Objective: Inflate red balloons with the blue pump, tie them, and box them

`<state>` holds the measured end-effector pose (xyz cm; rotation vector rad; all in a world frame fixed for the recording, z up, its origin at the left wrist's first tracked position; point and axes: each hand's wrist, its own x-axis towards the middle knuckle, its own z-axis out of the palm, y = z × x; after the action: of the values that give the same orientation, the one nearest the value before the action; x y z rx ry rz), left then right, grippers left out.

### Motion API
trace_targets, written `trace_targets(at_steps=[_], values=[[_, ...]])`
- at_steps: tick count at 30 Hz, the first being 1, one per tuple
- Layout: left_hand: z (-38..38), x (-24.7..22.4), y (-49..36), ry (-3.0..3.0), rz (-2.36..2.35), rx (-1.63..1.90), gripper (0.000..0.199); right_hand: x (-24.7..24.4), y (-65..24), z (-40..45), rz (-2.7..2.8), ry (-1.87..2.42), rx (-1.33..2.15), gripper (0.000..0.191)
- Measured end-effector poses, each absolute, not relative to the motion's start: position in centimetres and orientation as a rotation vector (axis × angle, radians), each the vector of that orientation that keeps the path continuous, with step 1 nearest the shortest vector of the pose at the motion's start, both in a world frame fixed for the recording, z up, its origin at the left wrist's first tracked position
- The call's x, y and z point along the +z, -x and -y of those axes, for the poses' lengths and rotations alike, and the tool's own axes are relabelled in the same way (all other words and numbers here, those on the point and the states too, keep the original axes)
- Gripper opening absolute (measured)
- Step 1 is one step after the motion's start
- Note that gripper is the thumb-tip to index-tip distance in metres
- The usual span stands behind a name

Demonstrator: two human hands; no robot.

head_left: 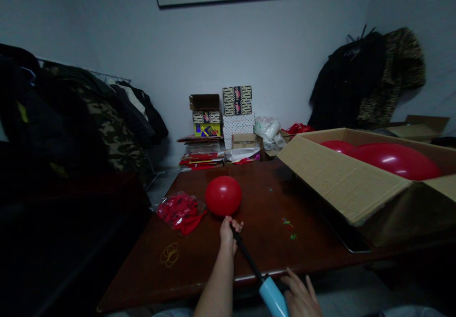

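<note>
A small inflated red balloon (223,195) stands just above the table, its neck toward me. My left hand (228,234) is closed around that neck where it meets the black nozzle of a balloon pump (273,297). The pump has a light blue body and a long black rod, slanting down to the right. At the bottom edge, my right hand (301,294) lies against the right side of the blue body, fingers loosely extended; its thumb and palm are hidden. To the left of the balloon is a clear bag of uninflated red balloons (181,211).
Yellow rubber bands (169,255) lie at the table's (199,265) left front. A cardboard box (331,174) holding large red balloons stands at right, with a dark flat device (345,234) beside it. Green scraps (292,236) lie nearby. Stacked boxes (238,101) stand at the back.
</note>
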<state>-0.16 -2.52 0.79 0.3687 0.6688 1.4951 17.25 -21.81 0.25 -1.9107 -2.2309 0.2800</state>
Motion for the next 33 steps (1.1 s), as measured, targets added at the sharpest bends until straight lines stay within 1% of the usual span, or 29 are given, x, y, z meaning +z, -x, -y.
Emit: trace_targets(at_steps=[3,6,9,16,25,30,33], values=[[2.6,0.8,0.2,-0.356,-0.660,1.493,0.024,1.9,-17.0,20.9,2.254,1.891,0.440,0.042],[2.7,0.8,0.2,-0.364,-0.648,1.490,0.025,3.3,-16.4,20.1,2.252,1.866,0.510,0.049],[2.7,0.8,0.2,-0.379,-0.648,1.481,0.025,4.3,-15.4,19.5,2.219,1.863,0.511,0.048],[2.4,0.5,0.1,-0.380,-0.657,1.485,0.022,5.5,-13.0,17.7,2.105,1.862,0.369,0.041],[2.1,0.7,0.3,-0.360,-0.648,1.476,0.023,5.2,-11.0,13.9,2.063,1.869,0.350,0.043],[1.9,0.6,0.3,-0.379,-0.650,1.493,0.023,4.6,-11.0,14.2,2.052,1.904,0.329,0.047],[2.1,0.6,0.3,-0.400,-0.651,1.499,0.024,4.4,-11.1,15.2,2.050,1.905,0.314,0.046]])
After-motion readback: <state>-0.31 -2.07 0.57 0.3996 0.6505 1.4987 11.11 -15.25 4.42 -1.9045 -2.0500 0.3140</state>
